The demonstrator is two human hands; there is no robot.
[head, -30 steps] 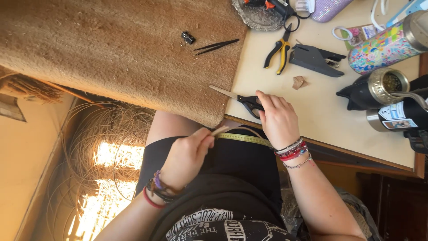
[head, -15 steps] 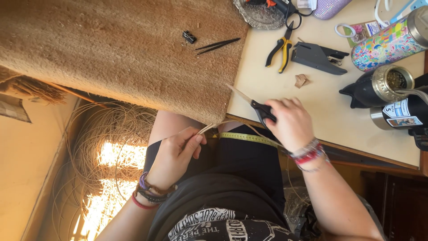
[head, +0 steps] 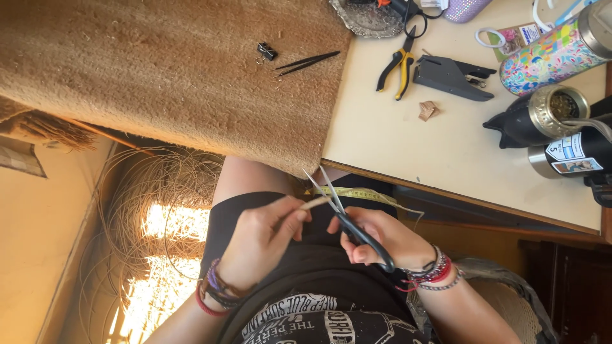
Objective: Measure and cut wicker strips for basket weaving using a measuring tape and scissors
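My right hand (head: 382,237) grips black-handled scissors (head: 344,213) over my lap, blades open and pointing up toward the table edge. My left hand (head: 264,236) pinches a thin pale reed strand (head: 315,203), whose tip lies between the scissor blades. A yellow measuring tape (head: 360,193) lies across my lap just behind the blades. Both wrists wear several bracelets.
A brown fibre mat (head: 159,70) covers the left of the cream table (head: 408,146), with a black binder clip (head: 266,51) and tweezers (head: 307,62) on it. Yellow-handled pliers (head: 396,69), a grey stapler (head: 452,78), a colourful bottle (head: 548,54) and cups stand right. Coiled reed (head: 153,216) lies on the floor.
My right hand lifted the scissors off the table edge and brought them down over my lap. The blades opened around the reed tip held by my left hand.
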